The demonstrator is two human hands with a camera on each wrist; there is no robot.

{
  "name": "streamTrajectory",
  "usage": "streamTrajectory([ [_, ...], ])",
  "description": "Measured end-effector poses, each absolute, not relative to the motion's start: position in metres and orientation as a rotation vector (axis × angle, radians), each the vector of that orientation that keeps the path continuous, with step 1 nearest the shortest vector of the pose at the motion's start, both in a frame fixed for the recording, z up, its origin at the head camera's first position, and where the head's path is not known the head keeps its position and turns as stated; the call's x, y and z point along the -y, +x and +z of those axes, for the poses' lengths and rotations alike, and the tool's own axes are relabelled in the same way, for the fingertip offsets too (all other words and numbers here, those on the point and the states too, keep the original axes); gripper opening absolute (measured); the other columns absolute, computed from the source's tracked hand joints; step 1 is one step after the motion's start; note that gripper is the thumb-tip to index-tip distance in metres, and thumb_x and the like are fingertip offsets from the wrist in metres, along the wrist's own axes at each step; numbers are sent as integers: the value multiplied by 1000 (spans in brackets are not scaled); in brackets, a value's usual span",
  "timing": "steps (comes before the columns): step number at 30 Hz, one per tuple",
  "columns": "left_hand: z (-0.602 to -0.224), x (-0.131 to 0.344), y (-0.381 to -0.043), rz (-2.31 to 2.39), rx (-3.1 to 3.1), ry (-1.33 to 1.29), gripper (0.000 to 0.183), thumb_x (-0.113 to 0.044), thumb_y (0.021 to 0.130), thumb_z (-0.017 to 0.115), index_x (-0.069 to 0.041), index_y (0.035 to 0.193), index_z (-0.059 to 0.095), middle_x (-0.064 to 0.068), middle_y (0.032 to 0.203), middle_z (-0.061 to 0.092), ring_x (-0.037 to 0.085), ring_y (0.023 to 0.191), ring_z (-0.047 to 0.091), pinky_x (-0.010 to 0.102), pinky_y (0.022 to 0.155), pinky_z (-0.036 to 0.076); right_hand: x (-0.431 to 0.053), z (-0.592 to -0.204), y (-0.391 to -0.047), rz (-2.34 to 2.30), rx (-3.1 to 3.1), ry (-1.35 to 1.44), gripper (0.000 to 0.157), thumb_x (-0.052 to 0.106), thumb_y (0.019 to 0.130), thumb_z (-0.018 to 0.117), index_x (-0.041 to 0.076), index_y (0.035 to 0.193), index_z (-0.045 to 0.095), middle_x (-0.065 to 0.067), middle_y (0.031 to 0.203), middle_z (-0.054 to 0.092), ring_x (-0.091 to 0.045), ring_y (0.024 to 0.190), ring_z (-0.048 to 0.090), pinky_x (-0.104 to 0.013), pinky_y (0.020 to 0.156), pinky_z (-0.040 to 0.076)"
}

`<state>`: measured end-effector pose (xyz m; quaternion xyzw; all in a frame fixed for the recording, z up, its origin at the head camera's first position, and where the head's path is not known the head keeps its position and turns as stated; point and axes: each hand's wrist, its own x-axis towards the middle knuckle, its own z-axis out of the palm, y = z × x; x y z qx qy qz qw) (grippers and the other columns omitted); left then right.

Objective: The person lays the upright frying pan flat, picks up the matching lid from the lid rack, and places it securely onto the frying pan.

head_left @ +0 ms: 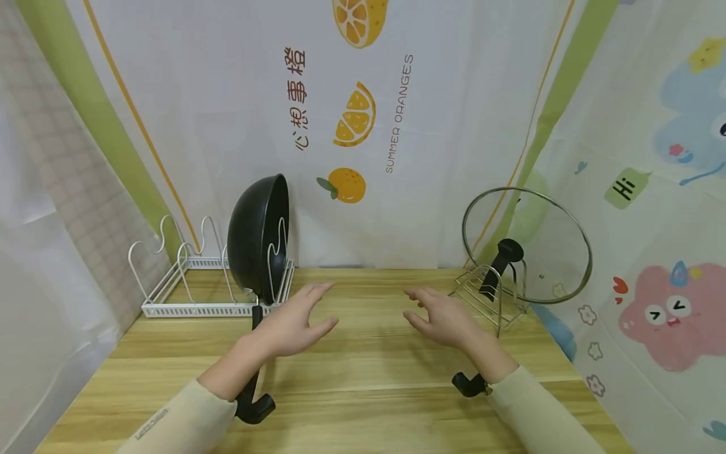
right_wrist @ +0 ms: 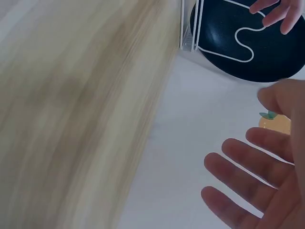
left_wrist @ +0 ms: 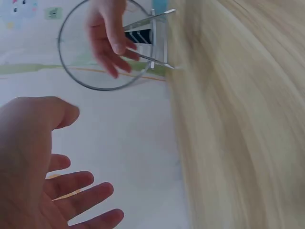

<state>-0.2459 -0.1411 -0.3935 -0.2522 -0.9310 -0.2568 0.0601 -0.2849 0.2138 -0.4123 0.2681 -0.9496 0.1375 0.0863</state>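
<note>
In the head view my left hand hovers over the table with fingers extended, holding nothing. It is nearest to a black wok, which stands on its side in a white wire rack. The wok's handle points toward me, partly behind that hand. My right hand also hovers, fingers spread and slightly bent, near a small metal rack. That rack holds a glass lid upright, its black knob facing left. The right wrist view shows loose, separate fingers gripping nothing.
Black curved wrist mounts show under both forearms. The wooden table ends at a white printed curtain behind. More patterned cloth hangs on the right, and a pale curtain hangs on the left.
</note>
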Motion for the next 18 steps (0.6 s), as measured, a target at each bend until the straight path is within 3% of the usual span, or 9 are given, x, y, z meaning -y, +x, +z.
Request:
streamTrajectory([
  [4, -387, 146, -239, -970, 2749, -734, 66, -32, 109, 69, -11, 167, 46, 13, 153, 62, 35, 135, 67, 56, 107, 58, -213, -415, -284, 528, 2803, 811, 39, 33, 111, 66, 15, 145, 69, -5, 134, 76, -21, 107, 76, -44, 87, 62],
  [9, -381, 157, -228, -1191, 2685, -693, 64, -24, 108, 71, -10, 166, 47, 12, 147, 65, 28, 122, 73, 47, 98, 63, -212, -416, -285, 654, 2811, 908, 34, 27, 112, 64, 12, 142, 71, -1, 120, 78, -16, 101, 75, -35, 85, 63],
  [14, -376, 173, -216, -1314, 2583, -684, 60, -19, 108, 72, -7, 163, 50, 14, 142, 69, 19, 112, 75, 31, 87, 62, -209, -418, -285, 760, 2819, 924, 35, 28, 113, 62, 13, 144, 70, 1, 119, 78, -14, 102, 75, -32, 86, 62],
  [18, -372, 188, -207, -1389, 2538, -654, 58, -18, 109, 70, -9, 163, 50, 15, 140, 70, 12, 108, 75, 26, 81, 60, -203, -415, -284, 852, 2824, 923, 36, 30, 114, 61, 14, 144, 70, 0, 123, 78, -13, 103, 74, -32, 88, 62],
])
